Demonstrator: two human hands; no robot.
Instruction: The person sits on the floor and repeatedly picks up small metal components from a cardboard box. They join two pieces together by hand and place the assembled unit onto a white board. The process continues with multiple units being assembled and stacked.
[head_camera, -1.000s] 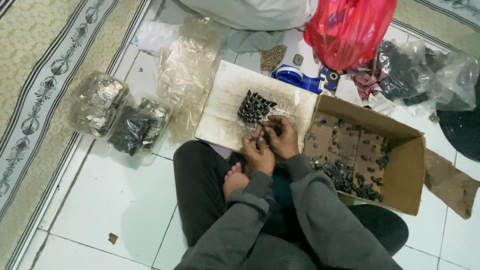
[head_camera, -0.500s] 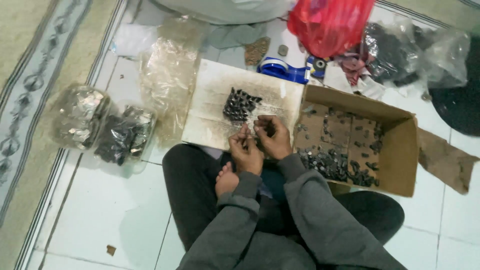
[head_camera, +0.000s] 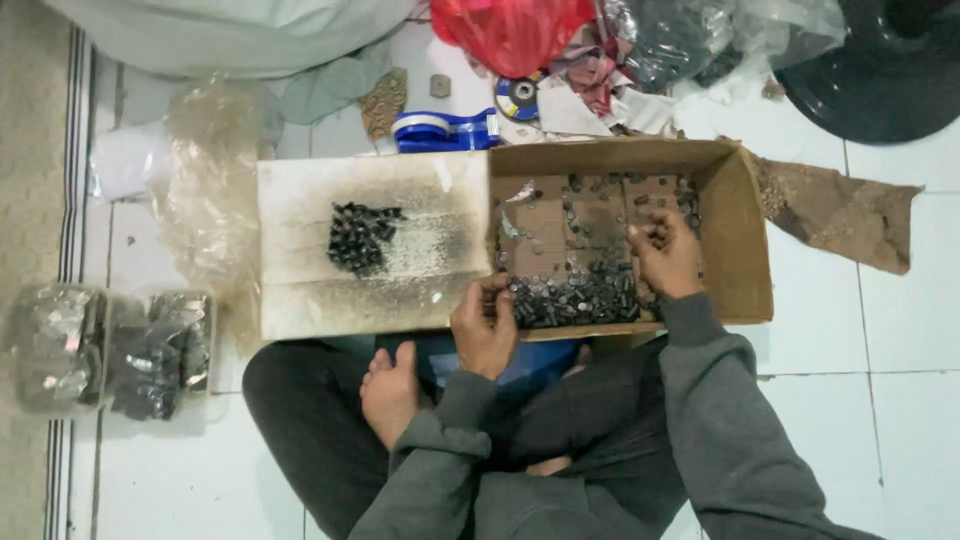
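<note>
You sat cross-legged on the tiled floor (head_camera: 880, 400) with both hands inside the open cardboard box (head_camera: 745, 240). Your left hand (head_camera: 485, 325) curled over the near edge, fingers bent among the small dark metal parts (head_camera: 570, 300); whether it pinched one was hidden. Your right hand (head_camera: 665, 255), farther right, closed loosely over more parts, its grip unclear. Left of the box, a smaller pile (head_camera: 360, 235) lay on a dirty white board (head_camera: 300, 290). The red bag (head_camera: 510, 30) was cut off at the far edge.
</note>
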